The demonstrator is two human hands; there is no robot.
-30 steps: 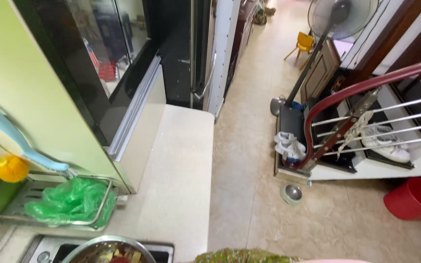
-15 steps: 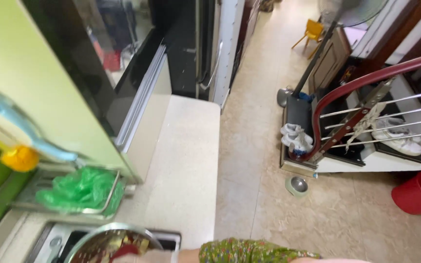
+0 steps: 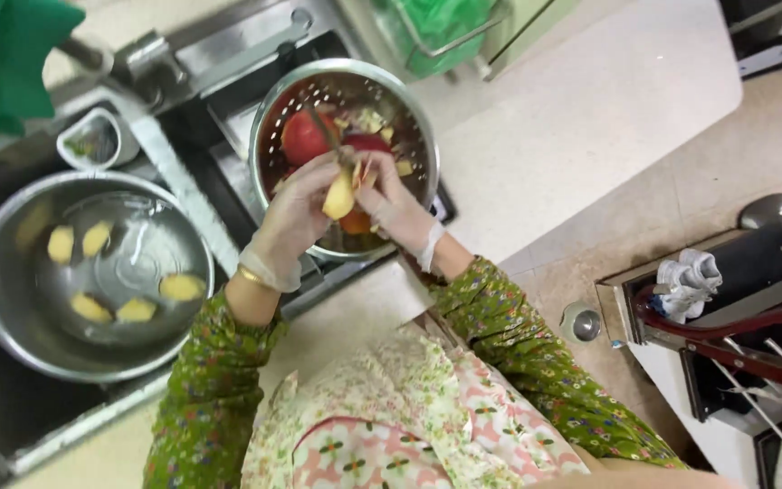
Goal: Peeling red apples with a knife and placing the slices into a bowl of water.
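Note:
Both my hands wear thin clear gloves and work over a metal colander [image 3: 409,109] that sits on the sink. My left hand [image 3: 293,217] holds a pale yellow peeled potato [image 3: 338,196]. My right hand [image 3: 391,210] grips a peeler [image 3: 328,136] against the potato. Inside the colander lie red tomatoes [image 3: 305,136] and peel scraps. To the left, a steel bowl [image 3: 11,326] of water holds several peeled yellow potatoes [image 3: 180,287].
A tap [image 3: 151,59] stands behind the sink, with a small dish [image 3: 88,140] beside it. A green cloth [image 3: 2,63] hangs at top left. A wire rack with green bags [image 3: 427,27] sits by the white counter [image 3: 608,100]. A shoe rack [image 3: 735,308] stands on the floor at right.
The view has swung down from the counter and hallway onto the sink. My hands, the potato, the colander and the water bowl are now in view.

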